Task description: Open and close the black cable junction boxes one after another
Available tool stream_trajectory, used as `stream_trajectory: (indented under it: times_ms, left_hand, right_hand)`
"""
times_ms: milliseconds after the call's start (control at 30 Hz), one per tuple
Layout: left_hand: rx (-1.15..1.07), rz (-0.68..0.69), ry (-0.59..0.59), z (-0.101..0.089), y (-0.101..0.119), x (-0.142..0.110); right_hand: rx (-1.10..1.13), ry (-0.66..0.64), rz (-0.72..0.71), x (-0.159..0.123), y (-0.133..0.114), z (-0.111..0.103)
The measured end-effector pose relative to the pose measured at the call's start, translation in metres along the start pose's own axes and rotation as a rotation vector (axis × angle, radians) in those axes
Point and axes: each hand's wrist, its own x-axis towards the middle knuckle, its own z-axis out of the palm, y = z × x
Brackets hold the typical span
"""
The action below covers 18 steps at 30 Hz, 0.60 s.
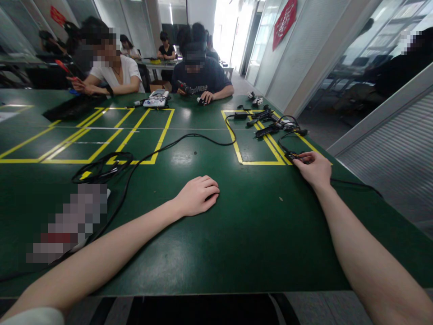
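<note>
— What do I have under the right hand (313, 169) now?

— A small black connector (293, 156) at the end of a thin black cable (355, 184). It lies just ahead of my fingertips (302, 159), on the yellow tape line (260, 162). The fingers are bent and close together, and they touch the connector. I cannot tell if they really pinch it.

— How should I hold it well?

— I think it is best to take the hard plastic body between thumb and first finger, not the soft cable behind it. The cable is rubbery and loops loosely, so pulling it may drag the black tools (267, 122) that lie beyond the fingers.

— And the left hand (198, 195)?

— It rests on the green table (257, 234), the fingers curled loosely under, holding nothing. To the left of it a second black cord (101, 168) lies coiled. The table surface is smooth, a little glossy, so light parts may slide on it.
</note>
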Motion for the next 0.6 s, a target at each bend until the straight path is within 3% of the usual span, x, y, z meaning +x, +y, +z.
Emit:
stream_trajectory:
  times_ms: [333, 600]
  left_hand:
    - [-0.004, -0.011, -0.013, 0.000, 0.000, 0.000]
    - [-0.010, -0.010, -0.017, -0.001, 0.001, 0.000]
  right_hand:
    - [0.026, 0.015, 0.016, -0.003, -0.005, -0.003]
    - [0.026, 0.135, -0.072, 0.005, 0.011, -0.001]
